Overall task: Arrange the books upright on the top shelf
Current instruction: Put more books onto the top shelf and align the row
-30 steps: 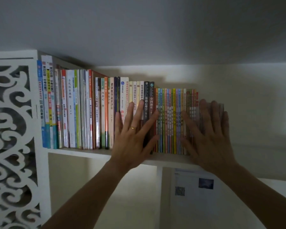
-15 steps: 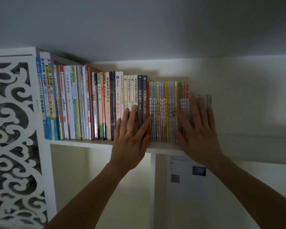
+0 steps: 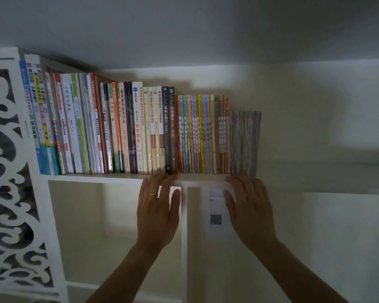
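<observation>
Both hands are flat and empty: the left hand (image 3: 157, 212), with a ring (image 3: 153, 194) on one finger, has straight fingers whose tips reach the front edge of the top shelf (image 3: 304, 179) just under the two dark spines, and the right hand (image 3: 248, 208) lies likewise spread with its fingertips at the shelf edge beneath the thin booklets (image 3: 245, 142). Neither holds anything.

The books (image 3: 127, 127) stand upright in one packed row on the top shelf, from the carved white side panel (image 3: 8, 171) rightward, ending in the booklets — beyond them the shelf is bare.

Handling, as I judge it: the thicker paperbacks are stiff enough to stand alone and are best pushed on their spines or squeezed from the row's ends. The thin, floppy booklets at the free right end look likeliest to slump, so they want a flat palm against the outermost cover.

Count: one row, one bundle of booklets too fine to number, two dark spines, roughly twenty bright slim volumes; the total is beyond exact counting. One sheet with a QR code (image 3: 216, 219) hangs below.
</observation>
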`<move>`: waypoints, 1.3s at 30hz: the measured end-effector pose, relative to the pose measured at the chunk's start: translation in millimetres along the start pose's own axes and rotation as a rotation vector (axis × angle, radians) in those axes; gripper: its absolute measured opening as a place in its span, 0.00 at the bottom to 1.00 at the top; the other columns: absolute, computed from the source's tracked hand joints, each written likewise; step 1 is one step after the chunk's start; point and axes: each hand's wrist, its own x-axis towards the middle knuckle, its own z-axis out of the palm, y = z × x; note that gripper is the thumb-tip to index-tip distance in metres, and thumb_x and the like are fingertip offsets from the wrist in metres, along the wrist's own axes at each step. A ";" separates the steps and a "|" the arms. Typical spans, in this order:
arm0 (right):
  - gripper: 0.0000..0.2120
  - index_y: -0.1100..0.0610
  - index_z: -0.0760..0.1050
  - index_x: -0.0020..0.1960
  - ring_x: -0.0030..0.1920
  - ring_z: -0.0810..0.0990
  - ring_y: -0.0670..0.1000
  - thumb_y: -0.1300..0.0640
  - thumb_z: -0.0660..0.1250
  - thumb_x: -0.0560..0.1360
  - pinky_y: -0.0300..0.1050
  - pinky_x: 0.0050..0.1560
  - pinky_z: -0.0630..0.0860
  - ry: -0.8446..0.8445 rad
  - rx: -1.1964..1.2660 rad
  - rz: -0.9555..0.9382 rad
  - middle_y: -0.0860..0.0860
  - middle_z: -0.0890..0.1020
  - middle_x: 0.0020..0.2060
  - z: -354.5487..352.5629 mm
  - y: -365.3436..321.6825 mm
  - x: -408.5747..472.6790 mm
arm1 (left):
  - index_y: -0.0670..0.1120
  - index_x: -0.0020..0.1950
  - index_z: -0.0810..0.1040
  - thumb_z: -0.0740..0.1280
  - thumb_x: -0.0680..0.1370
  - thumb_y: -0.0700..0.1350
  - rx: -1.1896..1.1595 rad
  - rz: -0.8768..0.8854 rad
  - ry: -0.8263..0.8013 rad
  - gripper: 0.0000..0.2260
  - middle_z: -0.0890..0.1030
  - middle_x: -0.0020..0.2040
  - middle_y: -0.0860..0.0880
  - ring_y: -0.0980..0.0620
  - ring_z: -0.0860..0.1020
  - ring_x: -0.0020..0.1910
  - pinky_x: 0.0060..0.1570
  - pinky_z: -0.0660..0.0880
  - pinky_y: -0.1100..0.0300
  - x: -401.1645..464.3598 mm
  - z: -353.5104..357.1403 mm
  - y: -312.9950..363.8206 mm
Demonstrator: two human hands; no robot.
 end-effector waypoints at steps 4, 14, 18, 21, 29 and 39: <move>0.17 0.61 0.78 0.62 0.59 0.78 0.57 0.52 0.58 0.82 0.55 0.68 0.72 0.004 0.011 0.017 0.57 0.81 0.57 -0.8 -4.2 1.4 | 0.44 0.68 0.78 0.58 0.85 0.50 -0.035 -0.039 0.015 0.17 0.76 0.70 0.45 0.46 0.71 0.72 0.68 0.71 0.38 0.0 0.7 5.9; 0.17 0.56 0.78 0.60 0.55 0.79 0.52 0.47 0.57 0.82 0.47 0.59 0.75 -0.112 0.154 0.121 0.50 0.81 0.54 -33.7 -32.3 20.8 | 0.44 0.69 0.77 0.59 0.84 0.48 0.011 -0.008 -0.015 0.16 0.76 0.69 0.45 0.45 0.72 0.72 0.71 0.69 0.39 -0.3 1.3 -1.5; 0.12 0.52 0.79 0.57 0.54 0.77 0.45 0.48 0.61 0.82 0.35 0.57 0.72 0.014 0.460 0.149 0.45 0.80 0.53 -74.5 -61.6 38.3 | 0.44 0.69 0.77 0.59 0.84 0.49 0.021 -0.012 -0.012 0.17 0.77 0.69 0.44 0.44 0.73 0.71 0.71 0.69 0.39 -0.1 1.8 -1.3; 0.13 0.53 0.77 0.59 0.60 0.75 0.53 0.48 0.69 0.78 0.51 0.57 0.73 0.396 0.262 0.607 0.50 0.79 0.58 -100.3 -18.9 45.7 | 0.44 0.69 0.77 0.59 0.84 0.50 0.027 0.007 -0.011 0.17 0.76 0.69 0.44 0.44 0.72 0.72 0.74 0.67 0.41 0.4 -1.9 -0.1; 0.24 0.60 0.72 0.67 0.64 0.73 0.67 0.45 0.67 0.78 0.60 0.63 0.70 0.163 0.066 0.875 0.63 0.76 0.63 -97.5 66.1 56.3 | 0.44 0.67 0.79 0.59 0.84 0.50 0.037 0.030 0.010 0.17 0.78 0.67 0.44 0.44 0.74 0.69 0.69 0.71 0.41 2.5 -2.5 1.0; 0.30 0.58 0.76 0.55 0.65 0.73 0.65 0.32 0.63 0.73 0.56 0.64 0.63 -0.633 -0.037 1.088 0.62 0.77 0.59 -93.6 137.0 102.3 | 0.45 0.58 0.81 0.57 0.85 0.54 0.094 -0.005 0.083 0.18 0.82 0.59 0.44 0.44 0.78 0.60 0.63 0.72 0.48 11.7 -1.7 9.8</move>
